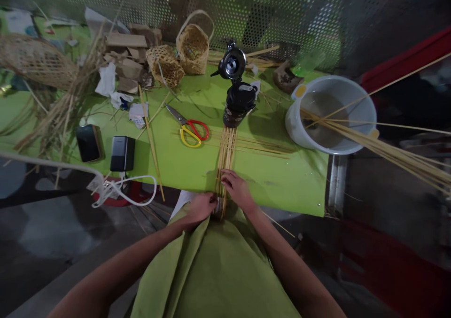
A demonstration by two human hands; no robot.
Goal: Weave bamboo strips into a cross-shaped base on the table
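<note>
A bundle of thin bamboo strips (228, 151) runs from beneath a black flip-lid tumbler (237, 104) across the green table and over its front edge to my lap. Thin crosswise strips (262, 148) pass through the bundle just in front of the tumbler. At the table edge my left hand (202, 207) is closed, thumb and fingers pinching at the left side of the bundle. My right hand (237, 190) lies a little farther up on the right side, its curled fingers closed on the strips. The exact strips in each pinch are too small to make out.
Scissors (188, 126) with red and yellow handles lie left of the tumbler. A white bucket (294, 125) with long strips stands right. Small woven baskets (193, 50), wood scraps, a phone (88, 143) and a power bank (122, 153) with white cable are on the table (282, 186).
</note>
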